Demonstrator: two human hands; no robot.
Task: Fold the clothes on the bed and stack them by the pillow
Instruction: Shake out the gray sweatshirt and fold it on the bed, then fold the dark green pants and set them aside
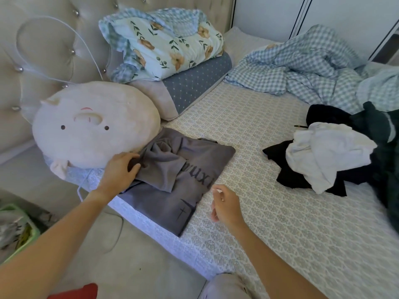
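A folded grey shirt with dark lettering lies at the bed's near-left edge, right beside a round cream pig-face pillow. A smaller grey garment is bunched on top of the shirt. My left hand rests on the bunched grey cloth next to the pillow, thumb pressing into it. My right hand hovers just right of the shirt, fingers loosely curled and holding nothing. To the right sits a pile of unfolded clothes: a white garment on black cloth and a dark green piece.
A blue dotted pillow carries a floral quilt against the tufted headboard. A checked blanket is crumpled at the far right. The patterned sheet lies bare between shirt and pile. A green basket stands on the floor left.
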